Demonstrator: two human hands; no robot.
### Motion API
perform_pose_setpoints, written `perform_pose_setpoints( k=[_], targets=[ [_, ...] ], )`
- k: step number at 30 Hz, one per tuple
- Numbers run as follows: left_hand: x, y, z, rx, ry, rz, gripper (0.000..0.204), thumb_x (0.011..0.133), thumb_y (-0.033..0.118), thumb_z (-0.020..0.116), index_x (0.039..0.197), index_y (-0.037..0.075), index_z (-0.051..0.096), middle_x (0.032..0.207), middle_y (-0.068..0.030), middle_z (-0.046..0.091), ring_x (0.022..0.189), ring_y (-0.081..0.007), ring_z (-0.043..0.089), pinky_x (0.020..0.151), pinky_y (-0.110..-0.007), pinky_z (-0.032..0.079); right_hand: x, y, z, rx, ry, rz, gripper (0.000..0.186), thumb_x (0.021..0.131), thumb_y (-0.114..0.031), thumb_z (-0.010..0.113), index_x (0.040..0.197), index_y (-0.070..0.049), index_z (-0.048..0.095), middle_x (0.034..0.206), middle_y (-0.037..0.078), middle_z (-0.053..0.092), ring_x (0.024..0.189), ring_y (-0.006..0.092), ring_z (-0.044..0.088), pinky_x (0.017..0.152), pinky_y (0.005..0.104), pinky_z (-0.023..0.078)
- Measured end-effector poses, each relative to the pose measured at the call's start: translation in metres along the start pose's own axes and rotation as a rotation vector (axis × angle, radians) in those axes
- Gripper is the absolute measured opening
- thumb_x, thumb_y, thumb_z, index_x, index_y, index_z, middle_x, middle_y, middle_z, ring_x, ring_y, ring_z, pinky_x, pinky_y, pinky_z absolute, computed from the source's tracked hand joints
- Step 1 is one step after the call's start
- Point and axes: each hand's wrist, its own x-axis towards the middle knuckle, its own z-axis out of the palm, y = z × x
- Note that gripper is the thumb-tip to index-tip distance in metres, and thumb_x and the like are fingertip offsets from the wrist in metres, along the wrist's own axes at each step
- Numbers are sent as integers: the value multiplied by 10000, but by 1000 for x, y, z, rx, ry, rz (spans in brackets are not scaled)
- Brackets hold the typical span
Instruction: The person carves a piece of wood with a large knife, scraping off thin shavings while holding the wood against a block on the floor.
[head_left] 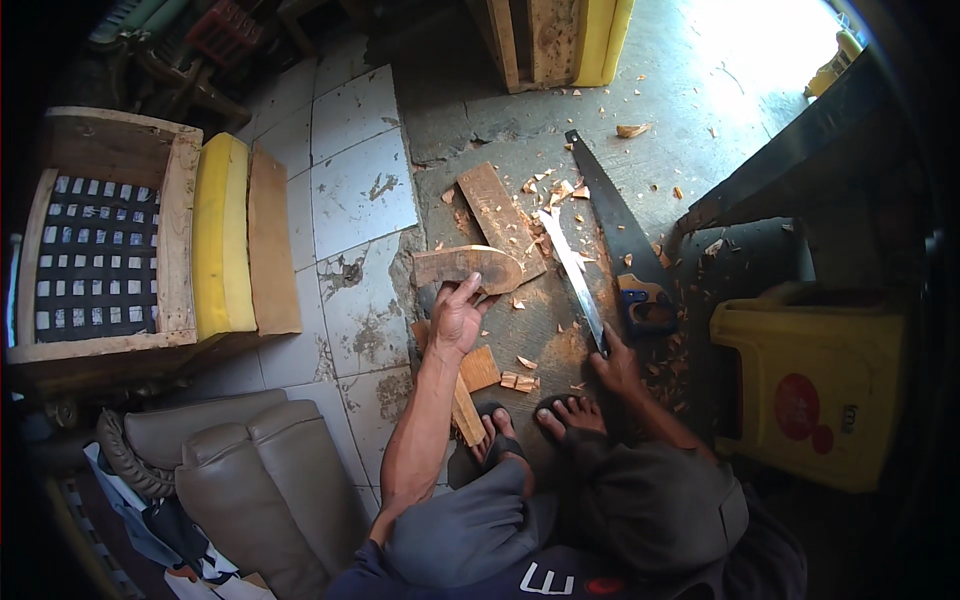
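Note:
My left hand (460, 316) grips a flat piece of wood (452, 264) from its near edge, thumb on top; its right end is cut to a rounded shape. Beneath it, partly covered, a thick plank (492, 205) lies slanted on the floor. The fingers of my right hand (619, 364) are wrapped round the handle of a machete (572, 266), whose long bright blade points away from me, just right of the plank. Right of the blade lies a handsaw (612, 200) with a blue and tan handle (647, 302). Pale wood chips (565, 190) are scattered around the tools.
Wood offcuts (480, 368) lie near my sandalled feet (571, 415). A yellow plastic stool (800, 390) stands at the right. On the left are a wooden seat frame with woven straps (185, 240), yellow foam (222, 235) and a brown padded cushion (265, 490) on white tiles (360, 205).

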Motion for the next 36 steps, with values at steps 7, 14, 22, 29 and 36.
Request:
perform_pose_setpoints(
  k=[7, 14, 22, 29, 36],
  targets=[
    [-2, -3, 2, 21, 11, -16, 521, 968, 123, 651, 1449, 126, 450, 1360, -80, 556, 1281, -273, 536, 1107, -549, 434, -1, 0, -1, 20, -3, 11, 734, 803, -202, 664, 1476, 5, 459, 1331, 293, 598, 1200, 445, 614, 1011, 446, 494],
    [-2, -5, 2, 37, -10, -14, 528, 971, 128, 649, 1455, 126, 438, 1373, -81, 551, 1296, -272, 529, 1088, -544, 451, -1, -4, -2, 3, -1, 4, 734, 805, -206, 661, 1478, 6, 457, 1320, 296, 602, 1187, 449, 620, 1001, 442, 501],
    [-3, 0, 10, 73, -65, -100, 468, 1017, 226, 598, 1447, 119, 450, 1374, -98, 560, 1296, -286, 540, 1084, -558, 453, -3, 0, -5, 42, 42, -66, 701, 832, -217, 642, 1474, 3, 464, 1297, 307, 609, 1165, 447, 629, 992, 446, 500],
    [17, -5, -19, -106, -333, -439, 496, 1053, 368, 542, 1435, 58, 474, 1320, -127, 627, 1202, -277, 630, 981, -510, 539, 3, -43, -20, 31, 22, 0, 557, 911, -205, 561, 1441, -40, 517, 1082, 320, 667, 1022, 464, 665, 897, 478, 524],
    [54, -16, -41, -319, -211, -672, 535, 1094, 449, 383, 1330, -19, 493, 907, -105, 581, 763, -217, 601, 627, -300, 582, 33, -91, -18, -127, 20, -286, 446, 1002, -232, 516, 1417, -69, 507, 938, 316, 676, 908, 488, 661, 797, 546, 520]
  ],
)
